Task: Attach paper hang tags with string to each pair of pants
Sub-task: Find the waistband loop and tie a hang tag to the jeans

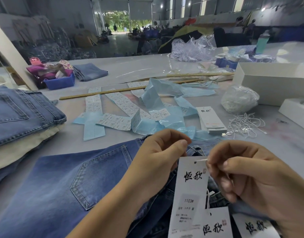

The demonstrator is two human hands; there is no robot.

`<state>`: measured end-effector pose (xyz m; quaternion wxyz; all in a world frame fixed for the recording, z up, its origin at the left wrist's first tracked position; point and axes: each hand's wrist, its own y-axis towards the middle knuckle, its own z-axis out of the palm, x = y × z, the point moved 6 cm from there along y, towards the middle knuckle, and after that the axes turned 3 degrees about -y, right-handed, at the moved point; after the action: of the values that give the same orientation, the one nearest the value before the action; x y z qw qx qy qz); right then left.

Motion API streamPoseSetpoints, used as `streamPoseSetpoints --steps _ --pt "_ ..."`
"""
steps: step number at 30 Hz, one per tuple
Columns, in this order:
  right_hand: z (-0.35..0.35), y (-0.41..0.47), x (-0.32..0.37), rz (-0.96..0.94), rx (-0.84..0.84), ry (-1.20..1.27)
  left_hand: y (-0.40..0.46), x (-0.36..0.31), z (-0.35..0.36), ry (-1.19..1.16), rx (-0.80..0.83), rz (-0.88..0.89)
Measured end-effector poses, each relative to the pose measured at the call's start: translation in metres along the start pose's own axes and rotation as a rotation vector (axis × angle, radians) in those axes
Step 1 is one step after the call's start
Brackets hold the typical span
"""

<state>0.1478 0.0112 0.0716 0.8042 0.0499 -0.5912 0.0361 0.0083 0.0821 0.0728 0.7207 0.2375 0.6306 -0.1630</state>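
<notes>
A pair of blue jeans [65, 182] lies back-pocket up on the table in front of me. Over it my left hand [158, 160] pinches the top edge of a white paper hang tag [190, 191] printed with black characters. My right hand [250, 176] pinches the end of a thin white string [201, 160] just beside the tag's small hole. Two more white tags [214, 224] lie lower right on the jeans. A stack of spare tags [211, 121] and loose white strings [245, 124] rest beyond my hands.
A pile of folded jeans [19, 114] sits at the left. Sticker sheets and blue backing paper [123, 114] litter the middle, with a wooden ruler [103, 93] behind. A bag of strings [238, 98], white boxes [271, 78] and a blue bin [60, 81] stand farther back.
</notes>
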Motion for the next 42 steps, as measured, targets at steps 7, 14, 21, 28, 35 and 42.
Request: streamPoseSetpoints --steps 7,14,21,28,35,42 --pt "0.013 0.007 -0.001 -0.066 0.104 0.107 -0.002 -0.013 0.005 -0.015 0.049 0.045" --pt "0.019 0.025 -0.011 -0.022 -0.081 0.019 -0.001 -0.002 0.000 0.233 0.039 0.077" --pt "0.021 0.031 -0.017 -0.005 -0.091 -0.087 0.000 0.005 -0.002 0.443 0.084 0.111" --pt "0.010 0.023 -0.010 -0.065 -0.162 -0.187 0.000 0.010 -0.018 0.423 -0.038 0.138" --pt "0.011 0.019 -0.009 -0.097 -0.181 -0.177 -0.001 0.012 -0.022 0.424 -0.060 0.121" --pt "0.020 0.021 -0.010 -0.099 -0.213 -0.154 -0.004 0.003 -0.020 0.292 -0.074 0.179"
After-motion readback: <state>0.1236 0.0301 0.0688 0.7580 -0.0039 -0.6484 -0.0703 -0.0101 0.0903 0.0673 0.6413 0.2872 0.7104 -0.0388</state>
